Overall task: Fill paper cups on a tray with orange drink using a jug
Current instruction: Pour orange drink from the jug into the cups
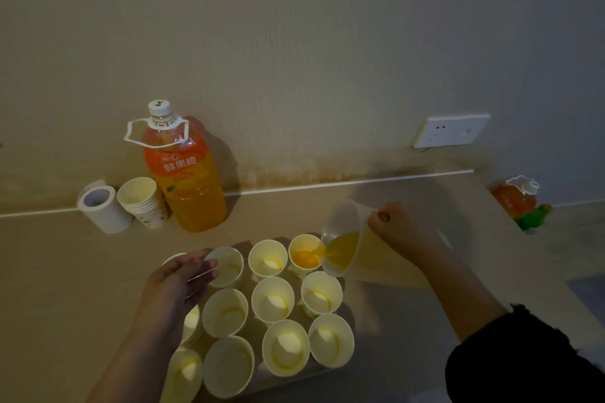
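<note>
Several white paper cups (273,299) stand in rows on a tray whose front edge (288,381) is barely visible in the dim light. My right hand (397,226) grips the handle of a clear plastic jug (347,239), tilted left. Orange drink streams from the jug's lip into the back right cup (304,255), which holds some orange liquid. The other cups show only pale bottoms. My left hand (183,278) hovers with straight fingers over the left cups, fingertips at the rim of a back cup (227,267).
A large capped bottle of orange drink (185,173) stands by the wall, beside a stack of spare cups (140,201) and a white roll (98,208). A second bottle (517,198) and a green object (532,217) lie far right. A wall socket (451,129) sits above the counter.
</note>
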Tool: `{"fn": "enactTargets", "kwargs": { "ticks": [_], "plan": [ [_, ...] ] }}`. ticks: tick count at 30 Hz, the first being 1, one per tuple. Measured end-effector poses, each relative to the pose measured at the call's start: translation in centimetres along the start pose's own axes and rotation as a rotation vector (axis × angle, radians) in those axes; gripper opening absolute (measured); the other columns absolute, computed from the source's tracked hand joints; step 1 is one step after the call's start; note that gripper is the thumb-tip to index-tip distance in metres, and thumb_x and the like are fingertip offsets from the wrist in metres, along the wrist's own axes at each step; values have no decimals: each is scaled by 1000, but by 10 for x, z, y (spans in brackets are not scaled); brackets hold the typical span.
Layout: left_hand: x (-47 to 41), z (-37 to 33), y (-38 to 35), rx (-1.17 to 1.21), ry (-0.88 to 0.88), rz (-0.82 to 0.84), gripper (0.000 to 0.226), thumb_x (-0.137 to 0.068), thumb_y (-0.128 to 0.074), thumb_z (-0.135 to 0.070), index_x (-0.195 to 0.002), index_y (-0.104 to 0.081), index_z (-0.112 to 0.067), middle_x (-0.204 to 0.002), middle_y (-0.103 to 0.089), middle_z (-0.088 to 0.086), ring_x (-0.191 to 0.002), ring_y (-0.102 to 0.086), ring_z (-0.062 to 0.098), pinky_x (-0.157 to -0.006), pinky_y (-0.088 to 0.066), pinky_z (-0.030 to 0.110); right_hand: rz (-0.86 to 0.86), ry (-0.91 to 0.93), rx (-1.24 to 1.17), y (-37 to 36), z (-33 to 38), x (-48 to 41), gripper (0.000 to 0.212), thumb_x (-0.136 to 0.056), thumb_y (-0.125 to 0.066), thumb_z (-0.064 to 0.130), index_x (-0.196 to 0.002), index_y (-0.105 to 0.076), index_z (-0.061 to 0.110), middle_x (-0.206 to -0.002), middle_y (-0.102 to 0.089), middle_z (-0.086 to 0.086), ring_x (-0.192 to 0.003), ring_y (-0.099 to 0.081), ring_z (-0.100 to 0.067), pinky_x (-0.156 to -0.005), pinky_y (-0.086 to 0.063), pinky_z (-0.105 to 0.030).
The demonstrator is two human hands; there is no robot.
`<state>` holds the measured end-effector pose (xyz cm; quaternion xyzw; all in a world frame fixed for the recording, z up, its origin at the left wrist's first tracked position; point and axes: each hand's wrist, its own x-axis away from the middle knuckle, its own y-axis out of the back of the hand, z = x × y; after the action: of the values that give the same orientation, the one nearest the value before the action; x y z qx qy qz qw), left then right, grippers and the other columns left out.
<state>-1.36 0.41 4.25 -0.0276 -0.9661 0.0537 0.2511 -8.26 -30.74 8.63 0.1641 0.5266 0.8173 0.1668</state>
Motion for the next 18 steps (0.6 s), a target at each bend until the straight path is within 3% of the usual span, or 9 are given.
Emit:
{"fn": "enactTargets", "kwargs": {
  "ticks": [3,8,18],
  "plan": [
    [-1,0,-4,0,6,-2,15,-93,-49,-5,-91,-63,-10,-74,-73,2,-82,-64,22,-76,-44,32,2,2,-15,-2,-1,-2,45,-90,-52,20,-49,-33,17,-52,-30,0,-50,-31,-13,-50,-23,-28],
    [-1,0,-8,4,22,17,15,-95,-47,-6,-96,-62,-9,-91,-68,11,-83,-63,23,-73,-44,31,0,13,-11,-5,-4,-4,45,-90,-52,21,-49,-34,17,-52,-31,0,-50,-31,-12,-51,-22,-29],
    [-1,1,-10,-5,32,32,20,-96,-46,-7,-111,-60,-5,-93,-68,11,-83,-63,21,-73,-44,30,5,16,-36,-8,-6,-9,46,-90,-52,20,-48,-34,19,-51,-30,1,-49,-30,-12,-51,-22,-27]
  ]
}}
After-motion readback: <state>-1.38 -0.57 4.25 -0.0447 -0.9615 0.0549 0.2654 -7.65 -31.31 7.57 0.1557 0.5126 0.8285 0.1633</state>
